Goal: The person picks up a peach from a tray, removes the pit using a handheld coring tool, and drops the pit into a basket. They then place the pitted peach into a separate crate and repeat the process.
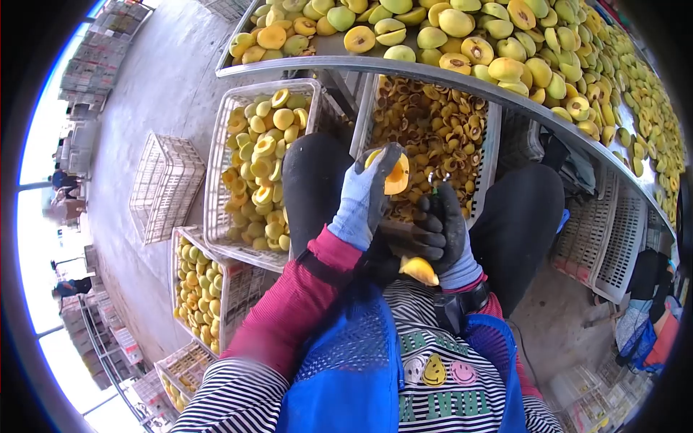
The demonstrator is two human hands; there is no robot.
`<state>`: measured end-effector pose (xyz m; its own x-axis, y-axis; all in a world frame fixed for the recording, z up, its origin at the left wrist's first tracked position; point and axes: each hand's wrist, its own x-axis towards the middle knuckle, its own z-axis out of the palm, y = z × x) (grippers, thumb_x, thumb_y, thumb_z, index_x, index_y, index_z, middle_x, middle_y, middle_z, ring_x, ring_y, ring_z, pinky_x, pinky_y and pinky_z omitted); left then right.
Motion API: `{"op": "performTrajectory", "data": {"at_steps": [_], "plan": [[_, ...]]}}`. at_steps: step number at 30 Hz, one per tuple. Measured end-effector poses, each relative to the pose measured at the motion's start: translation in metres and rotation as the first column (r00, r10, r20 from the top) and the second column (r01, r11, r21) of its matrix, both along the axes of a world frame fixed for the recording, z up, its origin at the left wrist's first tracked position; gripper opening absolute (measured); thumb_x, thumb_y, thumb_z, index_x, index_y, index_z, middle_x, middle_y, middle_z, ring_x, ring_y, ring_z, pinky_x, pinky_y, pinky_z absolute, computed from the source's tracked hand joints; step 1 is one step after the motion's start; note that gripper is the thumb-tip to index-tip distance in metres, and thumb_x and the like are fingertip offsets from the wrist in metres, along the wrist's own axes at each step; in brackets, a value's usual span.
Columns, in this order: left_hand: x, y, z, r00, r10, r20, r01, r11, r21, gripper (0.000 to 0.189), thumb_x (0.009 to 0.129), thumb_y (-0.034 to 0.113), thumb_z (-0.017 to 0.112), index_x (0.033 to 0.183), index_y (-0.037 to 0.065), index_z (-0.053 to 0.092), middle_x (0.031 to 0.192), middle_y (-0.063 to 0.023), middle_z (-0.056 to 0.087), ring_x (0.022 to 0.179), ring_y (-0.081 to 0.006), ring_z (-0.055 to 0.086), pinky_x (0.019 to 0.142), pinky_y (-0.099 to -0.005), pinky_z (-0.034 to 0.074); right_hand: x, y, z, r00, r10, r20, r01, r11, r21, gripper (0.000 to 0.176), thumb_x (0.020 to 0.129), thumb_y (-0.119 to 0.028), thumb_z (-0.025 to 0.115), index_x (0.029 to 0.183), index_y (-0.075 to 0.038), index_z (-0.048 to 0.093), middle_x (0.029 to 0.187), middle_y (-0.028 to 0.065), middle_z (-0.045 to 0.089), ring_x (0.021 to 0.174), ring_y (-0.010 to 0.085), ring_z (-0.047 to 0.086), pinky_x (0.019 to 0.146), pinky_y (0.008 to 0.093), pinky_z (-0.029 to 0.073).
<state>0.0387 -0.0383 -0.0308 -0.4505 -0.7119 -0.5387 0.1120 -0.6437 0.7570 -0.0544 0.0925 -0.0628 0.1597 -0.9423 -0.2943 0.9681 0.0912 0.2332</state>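
My left hand, in a blue and dark glove, is closed around a cut yellow fruit whose orange flesh shows. My right hand, gloved alike, has its fingers wrapped round a small tool with a shiny metal tip; the dark glove hides most of its handle. A loose yellow piece of fruit shows just below my right fingers, above the striped shirt. Beneath both hands, between my knees, is a white crate of brownish-yellow fruit scraps.
A metal-edged table heaped with halved fruit spans the top. Crates of fruit and an empty-looking crate stand at left. More crates are under the table at right, near another person's sleeve.
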Motion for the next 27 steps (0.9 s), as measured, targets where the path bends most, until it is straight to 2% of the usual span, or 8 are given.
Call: {"op": "performTrajectory", "data": {"at_steps": [6,8,13,14,16,20,24,27], "plan": [[0.015,0.011,-0.003,0.992,-0.045,0.114,0.106,0.785,-0.61,0.029,0.088,0.021,0.062,0.107,0.0,0.057,0.094,-0.0042,0.062,0.084,-0.0098,0.058,0.074,-0.0219,0.046,0.016,-0.036,0.024,0.292,-0.024,-0.956,0.335,0.939,0.079,0.018,0.087,-0.022,0.061,0.086,-0.005,0.054,0.06,0.0003,0.047,0.045,0.0069,0.041,0.041,0.0229,0.034],[0.022,0.016,0.015,0.997,-0.073,0.034,0.079,0.828,-0.554,0.026,0.088,0.014,0.06,0.107,-0.002,0.057,0.094,-0.0068,0.063,0.086,-0.0115,0.058,0.077,-0.0249,0.047,0.014,-0.042,0.032,-0.339,0.024,-0.941,0.329,0.94,-0.094,0.018,0.081,-0.013,0.066,0.086,-0.002,0.052,0.065,0.0058,0.053,0.056,0.0107,0.052,0.053,0.0272,0.041],[0.037,0.02,0.045,0.991,0.004,0.133,0.078,0.789,-0.61,0.022,0.084,0.005,0.059,0.104,-0.004,0.058,0.094,-0.0112,0.063,0.088,-0.0151,0.059,0.08,-0.0276,0.047,0.02,-0.046,0.038,-0.448,0.062,-0.892,0.284,0.956,-0.076,0.014,0.082,-0.008,0.062,0.087,-0.002,0.051,0.062,0.0064,0.054,0.057,0.0156,0.054,0.055,0.0289,0.042],[0.039,0.025,0.054,0.997,0.053,0.047,-0.019,0.844,-0.537,0.022,0.084,0.004,0.058,0.105,-0.005,0.057,0.096,-0.0119,0.063,0.09,-0.0168,0.059,0.082,-0.0283,0.046,0.014,-0.043,0.031,-0.45,0.062,-0.891,0.296,0.951,-0.084,0.014,0.082,-0.008,0.062,0.087,-0.002,0.051,0.062,0.0064,0.054,0.057,0.0156,0.054,0.055,0.0289,0.042],[0.047,0.023,0.064,0.96,-0.011,0.279,0.243,0.523,-0.817,0.024,0.084,0.001,0.056,0.106,-0.006,0.056,0.102,-0.0139,0.062,0.094,-0.02,0.059,0.086,-0.0294,0.045,-0.002,-0.041,0.011,0.395,0.166,-0.904,0.191,0.947,0.257,0.009,0.083,-0.005,0.06,0.086,-0.004,0.052,0.062,0.0015,0.054,0.057,0.0102,0.053,0.054,0.0229,0.04],[0.091,-0.042,0.04,0.924,0.376,0.075,-0.167,0.571,-0.803,0.027,0.088,0.007,0.055,0.113,-0.005,0.052,0.111,-0.0139,0.057,0.097,-0.0189,0.056,0.086,-0.0293,0.046,-0.001,-0.044,0.022,0.166,0.05,-0.985,0.286,0.953,0.097,0.008,0.086,-0.006,0.058,0.093,-0.006,0.053,0.065,-0.0006,0.051,0.046,0.005,0.043,0.04,0.0196,0.035],[0.141,-0.139,0.004,0.183,0.393,0.901,0.695,0.597,-0.401,0.042,0.084,0.026,0.064,0.118,0.002,0.054,0.111,-0.0192,0.057,0.093,-0.0281,0.06,0.08,-0.0372,0.048,-0.014,-0.039,0.023,0.524,0.019,-0.851,0.184,0.974,0.134,0.013,0.089,-0.012,0.058,0.099,-0.006,0.052,0.066,-0.0017,0.05,0.054,0.0038,0.048,0.046,0.0201,0.04],[0.018,-0.137,0.06,0.633,0.364,0.683,0.569,0.379,-0.73,0.038,0.082,0.034,0.063,0.108,0.007,0.061,0.102,-0.0156,0.061,0.091,-0.0308,0.061,0.076,-0.0393,0.047,-0.002,-0.051,0.022,0.43,0.163,-0.888,0.156,0.955,0.251,0.018,0.091,-0.023,0.056,0.097,-0.007,0.05,0.063,0.0,0.05,0.048,0.0058,0.046,0.04,0.021,0.037]]}}
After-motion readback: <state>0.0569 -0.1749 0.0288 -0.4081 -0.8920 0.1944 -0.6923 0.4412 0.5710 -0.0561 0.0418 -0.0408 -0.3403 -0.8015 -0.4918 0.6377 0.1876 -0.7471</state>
